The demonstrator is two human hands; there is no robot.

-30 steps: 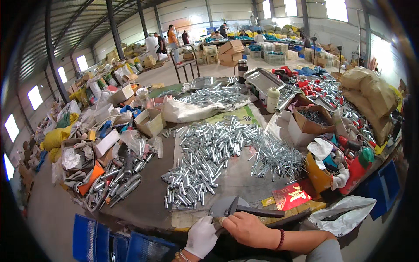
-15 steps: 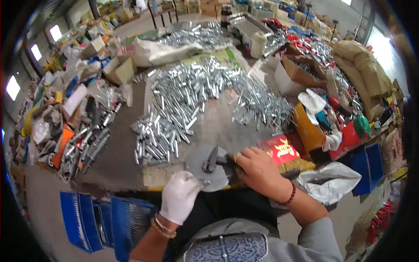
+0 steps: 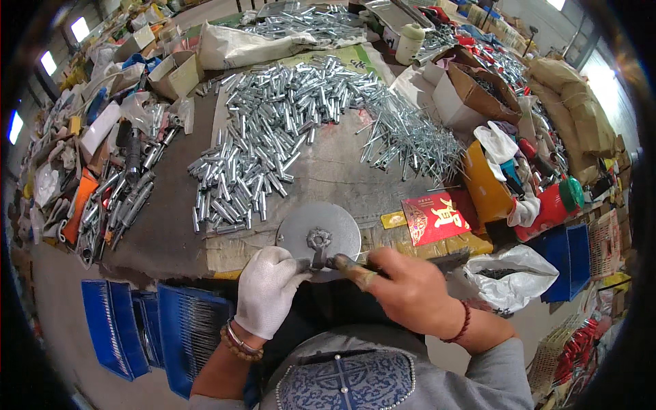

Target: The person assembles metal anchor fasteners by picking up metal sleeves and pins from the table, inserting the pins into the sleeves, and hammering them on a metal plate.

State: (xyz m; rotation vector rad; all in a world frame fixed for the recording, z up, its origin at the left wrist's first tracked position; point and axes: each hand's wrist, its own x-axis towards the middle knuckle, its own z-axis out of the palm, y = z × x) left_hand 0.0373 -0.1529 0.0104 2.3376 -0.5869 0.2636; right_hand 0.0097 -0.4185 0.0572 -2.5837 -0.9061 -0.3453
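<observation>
My left hand point(image 3: 265, 295), in a white knitted glove, is pinched closed at the near edge of a round grey metal plate point(image 3: 294, 224); what its dark-smudged fingertips hold is hidden. Bare and wrapped round a hammer handle, my right hand point(image 3: 413, 295) is just to the right. The hammer point(image 3: 320, 258) has its dark head low over the plate, close by the left fingertips. A small metal lump point(image 3: 318, 238) sits at the plate's middle. Beyond the plate spreads a heap of short silvery metal sleeves point(image 3: 246, 137), with thin metal pins point(image 3: 417, 140) to its right.
A red printed packet point(image 3: 437, 219) lies right of the plate. Blue crates point(image 3: 188, 335) holding metal pieces stand below left. On the right are a white sack point(image 3: 512, 277), a yellow container point(image 3: 486, 181) and a cardboard box point(image 3: 471, 102). Long metal parts point(image 3: 133, 205) pile up at left.
My head view has shifted, uncovering more of the plate. The hammer head has come down and left toward the left fingertips. My left hand still pinches at the plate's near edge.
</observation>
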